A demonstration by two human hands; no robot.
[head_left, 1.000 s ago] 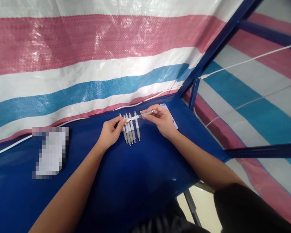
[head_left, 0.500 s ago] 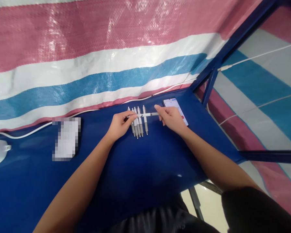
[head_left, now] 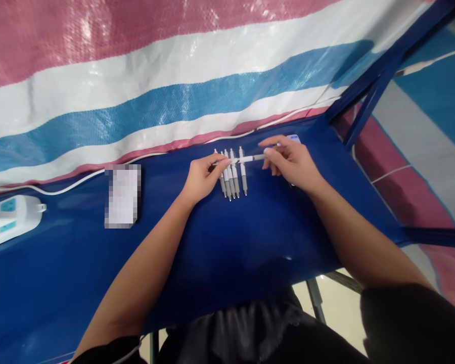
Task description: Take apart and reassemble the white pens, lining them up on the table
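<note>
A white pen with a grey grip [head_left: 247, 158] is held level, crosswise above a row of pens. My left hand [head_left: 202, 179] is closed, pinching its left end between thumb and fingers. At the grey right end is my right hand [head_left: 288, 161], its thumb against the pen and its index finger lifted away; the other fingers are partly hidden behind. Several similar white-and-grey pens [head_left: 233, 184] lie side by side on the blue table beneath, one [head_left: 244, 182] slightly apart at the right.
A phone [head_left: 293, 138] lies mostly hidden behind my right hand. To the left are a blurred-out white block [head_left: 122, 197] and a white power strip [head_left: 13, 220]. A white cable [head_left: 76, 179] runs along the table's back edge, below a striped sheet [head_left: 174, 108]. Blue frame bars [head_left: 379, 101] stand at right.
My right index finger has lifted and my right hand's fingers have spread somewhat. The left hand keeps its pinch on the pen. The whole view has shifted, showing more of the power strip.
</note>
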